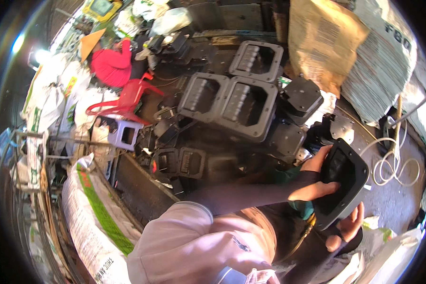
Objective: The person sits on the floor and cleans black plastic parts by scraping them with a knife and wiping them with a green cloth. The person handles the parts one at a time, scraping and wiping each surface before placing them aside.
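Note:
A black rectangular housing (343, 173) with a wide flanged rim and a deep hollow is held tilted at the right. My left hand (315, 182) grips its left side, with the thumb reaching into the hollow. At its lower edge, my right hand (349, 229) has curled fingers against the rim; part of that hand is hidden. Under the housing shows a dark green object (302, 208), partly covered, with a yellowish cord (304, 234) beside it. Just beyond lie black metal parts with flat plates (341, 128).
Several similar black housings (250, 104) stand ahead, with smaller frames (191, 162) nearer. A red plastic chair (128, 100) is left, near a person in red (111, 66) wearing a conical hat. White sacks (94, 222) line the left; a pale hose (395, 163) coils right.

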Action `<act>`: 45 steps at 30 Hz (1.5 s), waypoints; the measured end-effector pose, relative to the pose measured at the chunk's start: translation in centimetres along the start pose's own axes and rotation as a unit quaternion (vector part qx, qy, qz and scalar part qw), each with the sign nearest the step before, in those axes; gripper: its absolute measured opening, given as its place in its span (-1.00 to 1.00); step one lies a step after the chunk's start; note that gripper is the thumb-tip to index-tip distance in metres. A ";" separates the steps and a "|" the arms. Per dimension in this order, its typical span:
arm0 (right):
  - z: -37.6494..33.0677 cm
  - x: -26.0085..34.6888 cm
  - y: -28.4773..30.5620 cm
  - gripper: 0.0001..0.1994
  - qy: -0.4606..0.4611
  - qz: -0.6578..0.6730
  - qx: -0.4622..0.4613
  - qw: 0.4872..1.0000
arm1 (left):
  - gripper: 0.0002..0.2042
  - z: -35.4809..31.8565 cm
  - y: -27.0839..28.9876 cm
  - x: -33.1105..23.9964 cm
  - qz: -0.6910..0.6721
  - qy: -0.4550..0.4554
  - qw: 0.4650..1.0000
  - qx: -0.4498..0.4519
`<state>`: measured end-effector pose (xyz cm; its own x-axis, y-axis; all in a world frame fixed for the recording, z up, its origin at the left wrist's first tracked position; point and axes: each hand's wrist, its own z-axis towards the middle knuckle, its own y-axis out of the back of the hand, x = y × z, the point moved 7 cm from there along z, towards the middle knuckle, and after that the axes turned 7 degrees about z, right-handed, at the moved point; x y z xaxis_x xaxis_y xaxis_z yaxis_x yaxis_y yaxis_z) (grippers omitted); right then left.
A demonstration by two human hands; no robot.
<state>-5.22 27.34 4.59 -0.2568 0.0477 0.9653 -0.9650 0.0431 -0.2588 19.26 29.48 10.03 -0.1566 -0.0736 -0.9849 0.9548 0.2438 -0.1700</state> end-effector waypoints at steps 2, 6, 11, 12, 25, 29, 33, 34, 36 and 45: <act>0.9 3.1 -0.6 -0.20 0.190 0.011 0.276 0.942 | -0.08 -2.0 4.4 -3.0 0.174 0.003 0.984 0.037; 6.5 -0.9 6.6 -0.42 0.067 -0.130 0.061 0.987 | -0.06 -5.9 15.2 -8.6 0.177 0.042 0.970 0.160; 7.6 -7.2 13.2 -0.52 -0.037 -0.206 -0.008 0.978 | -0.35 -13.9 35.1 -14.2 0.293 0.036 0.954 -0.057; 7.4 -8.3 14.1 -0.53 -0.049 -0.226 -0.003 0.973 | -0.41 -15.8 39.4 -14.4 0.294 0.011 0.945 -0.143; 6.0 -12.0 16.5 -0.55 -0.072 -0.328 0.031 0.941 | -0.34 -29.4 55.0 9.4 0.362 0.427 0.658 -0.504; 5.5 -12.1 16.8 -0.58 -0.071 -0.351 0.005 0.934 | -0.20 -25.3 57.0 10.7 0.483 0.632 0.538 -0.280; 4.3 -12.4 16.1 -0.61 -0.098 -0.320 -0.005 0.942 | -0.23 -21.7 58.7 9.9 0.637 0.593 0.469 -0.152; 4.1 -12.5 15.8 -0.63 -0.120 -0.286 -0.009 0.951 | -0.25 -21.2 58.3 9.5 0.642 0.575 0.478 -0.168; 3.5 -12.2 15.5 -0.66 -0.121 -0.232 -0.045 0.964 | -0.28 -20.3 56.3 7.9 0.644 0.533 0.502 -0.221; 1.0 -11.4 10.0 -0.67 -0.134 -0.445 0.029 0.885 | -0.67 -13.0 23.5 0.8 0.572 0.394 0.672 0.257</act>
<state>-11.98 26.23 -8.94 0.6099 -0.2182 0.7618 -0.7909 -0.1069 0.6026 38.23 47.73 4.79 0.8626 0.4612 -0.2076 0.4933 -0.6762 0.5472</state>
